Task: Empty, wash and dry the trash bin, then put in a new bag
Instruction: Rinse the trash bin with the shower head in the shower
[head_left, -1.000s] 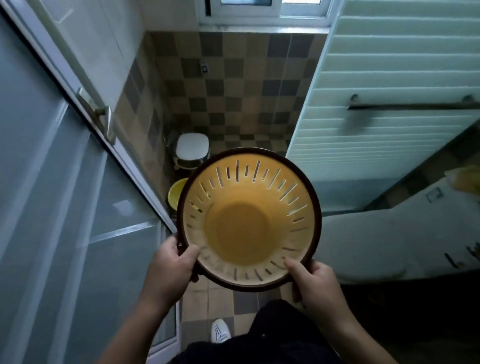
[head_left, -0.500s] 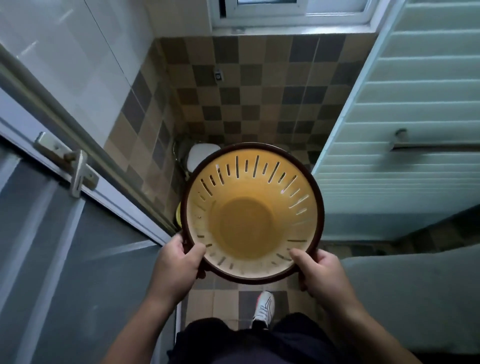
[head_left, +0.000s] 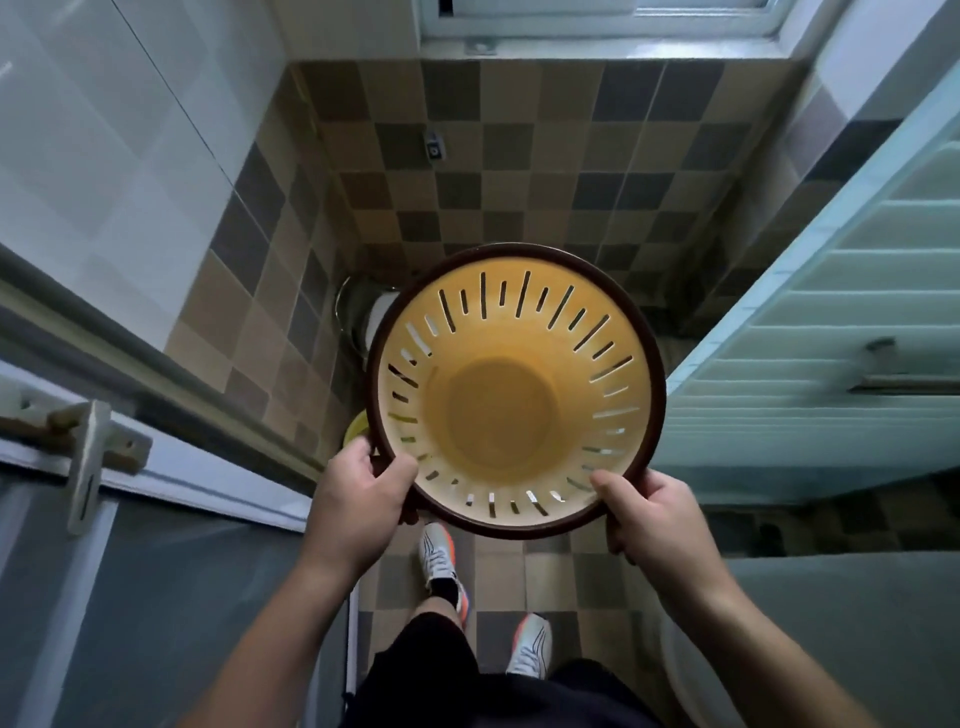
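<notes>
Head view, looking straight down. Trash bin (head_left: 514, 389), yellow with slotted sides and a dark brown rim, held upright in the air at waist height, mouth facing up at the camera. Inside looks bare; no bag, no rubbish visible. Left hand (head_left: 358, 499) grips the near-left rim, thumb over the lip, fingers curled under. Right hand (head_left: 649, 525) grips the near-right rim the same way. Both hands sit on the near edge, so the bin lies just beyond them, toward the far tiled wall; its axis runs vertical, bottom down. Neither hand is nearer; the hold is even. Below: checkered floor tiles (head_left: 545, 571), two sneakers, a pale louvred door (head_left: 831, 322) at right, a door latch (head_left: 88, 452) at left. Judgement: emptying looks done; washing comes next, and no tap shows here.
</notes>
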